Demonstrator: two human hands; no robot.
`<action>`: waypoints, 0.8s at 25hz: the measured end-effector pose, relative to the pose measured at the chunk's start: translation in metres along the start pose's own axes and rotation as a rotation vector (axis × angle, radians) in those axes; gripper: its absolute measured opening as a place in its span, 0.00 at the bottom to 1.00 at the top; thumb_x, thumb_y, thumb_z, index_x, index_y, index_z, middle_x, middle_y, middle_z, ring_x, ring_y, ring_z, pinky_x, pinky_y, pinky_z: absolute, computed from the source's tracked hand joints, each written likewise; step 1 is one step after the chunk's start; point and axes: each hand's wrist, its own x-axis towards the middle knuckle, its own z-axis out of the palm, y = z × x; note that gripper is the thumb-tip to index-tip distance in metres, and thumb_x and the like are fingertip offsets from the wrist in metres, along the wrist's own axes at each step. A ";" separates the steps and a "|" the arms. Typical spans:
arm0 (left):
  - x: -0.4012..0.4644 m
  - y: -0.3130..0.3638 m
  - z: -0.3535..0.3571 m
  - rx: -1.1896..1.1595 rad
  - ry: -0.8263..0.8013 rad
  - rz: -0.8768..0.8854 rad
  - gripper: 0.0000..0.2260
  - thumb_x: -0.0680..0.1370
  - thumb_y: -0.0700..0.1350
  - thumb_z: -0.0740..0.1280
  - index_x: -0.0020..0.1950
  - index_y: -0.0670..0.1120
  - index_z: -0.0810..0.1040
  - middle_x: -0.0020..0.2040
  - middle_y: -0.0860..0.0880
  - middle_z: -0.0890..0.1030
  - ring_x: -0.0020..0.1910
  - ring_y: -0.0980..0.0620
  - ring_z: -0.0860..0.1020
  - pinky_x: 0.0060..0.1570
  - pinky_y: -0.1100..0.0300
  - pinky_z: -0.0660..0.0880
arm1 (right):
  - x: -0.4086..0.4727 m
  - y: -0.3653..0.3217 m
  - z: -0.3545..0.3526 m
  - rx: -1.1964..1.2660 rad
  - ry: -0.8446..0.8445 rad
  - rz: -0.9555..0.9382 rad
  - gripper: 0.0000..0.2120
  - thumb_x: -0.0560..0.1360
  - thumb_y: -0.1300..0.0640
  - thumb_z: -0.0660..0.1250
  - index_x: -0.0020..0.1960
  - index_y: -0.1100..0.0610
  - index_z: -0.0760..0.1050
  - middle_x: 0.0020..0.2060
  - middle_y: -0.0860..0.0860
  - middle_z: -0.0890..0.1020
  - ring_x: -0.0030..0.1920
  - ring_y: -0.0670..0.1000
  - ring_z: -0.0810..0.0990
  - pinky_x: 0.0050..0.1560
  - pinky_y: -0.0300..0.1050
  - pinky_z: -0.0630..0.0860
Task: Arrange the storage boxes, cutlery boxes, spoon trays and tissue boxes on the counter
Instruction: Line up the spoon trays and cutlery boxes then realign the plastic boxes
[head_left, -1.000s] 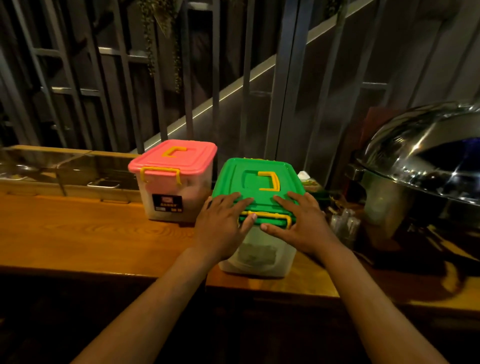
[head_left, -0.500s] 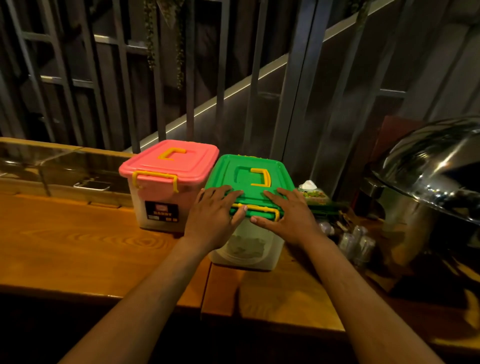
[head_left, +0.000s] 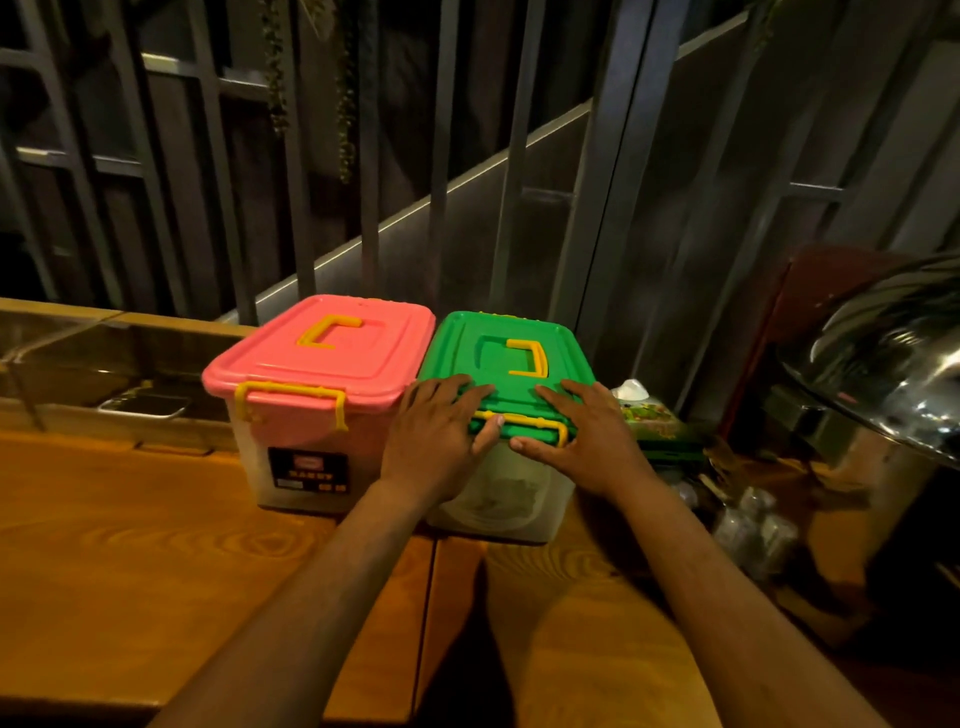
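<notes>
Two clear storage boxes stand side by side on the wooden counter (head_left: 130, 545). The pink-lidded storage box (head_left: 322, 364) is on the left, the green-lidded storage box (head_left: 506, 364) touches its right side. Both lids carry yellow handles and clips. My left hand (head_left: 434, 441) lies flat on the near left corner of the green lid, fingers spread, thumb by the yellow front clip. My right hand (head_left: 582, 436) presses flat on the near right corner of the same lid. A green tissue box (head_left: 654, 421) sits just right of the green-lidded box.
A large shiny chafing dish dome (head_left: 883, 343) fills the right side. Small clear shakers (head_left: 753, 525) stand in front of it. A recessed trough with a metal tray (head_left: 143, 405) runs along the counter's back left. Dark metal railings rise behind.
The green-lidded box has slid back and left across the counter under both hands and now stands flush against the pink-lidded box.
</notes>
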 end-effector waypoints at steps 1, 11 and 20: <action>0.002 -0.002 0.003 -0.001 0.001 0.005 0.23 0.79 0.62 0.54 0.67 0.54 0.75 0.65 0.48 0.76 0.62 0.46 0.73 0.62 0.49 0.68 | 0.004 0.001 0.001 0.003 -0.001 0.003 0.52 0.56 0.15 0.53 0.73 0.41 0.66 0.74 0.50 0.65 0.75 0.57 0.56 0.74 0.61 0.58; 0.009 -0.006 0.010 -0.020 -0.006 0.002 0.24 0.78 0.63 0.51 0.68 0.54 0.74 0.66 0.47 0.75 0.64 0.45 0.71 0.64 0.47 0.66 | 0.010 0.001 0.002 0.003 -0.010 0.036 0.50 0.57 0.17 0.55 0.73 0.40 0.65 0.74 0.48 0.64 0.76 0.55 0.55 0.75 0.58 0.59; -0.027 0.042 -0.001 0.037 -0.030 -0.024 0.27 0.75 0.58 0.53 0.71 0.52 0.72 0.70 0.39 0.72 0.69 0.36 0.68 0.67 0.38 0.64 | -0.047 -0.006 -0.002 -0.081 0.037 0.088 0.37 0.74 0.33 0.60 0.78 0.42 0.52 0.79 0.48 0.55 0.78 0.55 0.54 0.73 0.58 0.63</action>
